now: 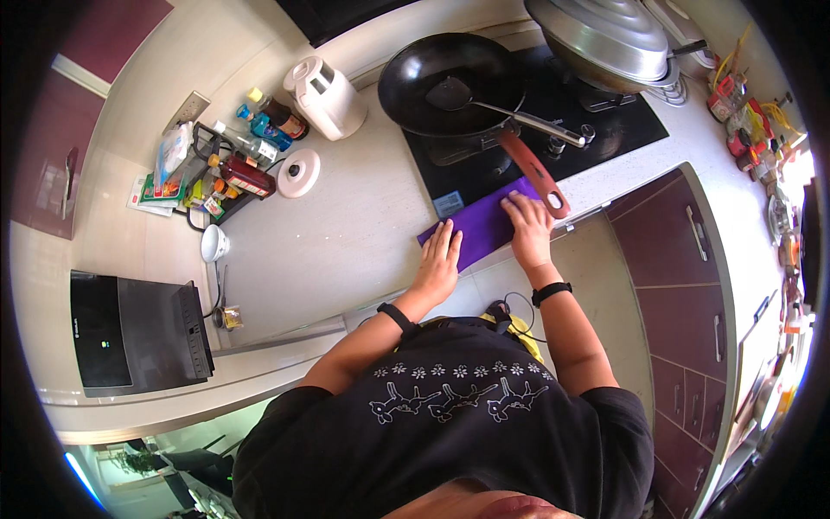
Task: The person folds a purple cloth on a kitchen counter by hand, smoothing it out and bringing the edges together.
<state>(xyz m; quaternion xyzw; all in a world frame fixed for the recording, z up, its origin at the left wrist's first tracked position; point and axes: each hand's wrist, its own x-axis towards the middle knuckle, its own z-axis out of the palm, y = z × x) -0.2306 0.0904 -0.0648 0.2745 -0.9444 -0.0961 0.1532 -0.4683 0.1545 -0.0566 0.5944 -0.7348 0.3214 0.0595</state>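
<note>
A folded purple cloth [483, 224] lies over the front edge of the counter and the black glass gas hob [622, 139]. My left hand [442, 261] rests flat on its left end, fingers extended. On the cloth's right part presses my right hand [530, 230], just beside the red wok handle [535, 172]. A black wok [415, 65] sits on the left burner. Inside it lies the dark blade of a spatula [449, 94], its metal handle reaching out over the hob knobs.
A pot with a domed metal lid [609, 32] occupies the right burner. Leftward on the counter [311, 246] are a white electric kettle [331, 104], a round pale lid [299, 172], a bottle rack [201, 146] and a small white bowl [214, 243]. Seasoning containers [752, 130] line the right side.
</note>
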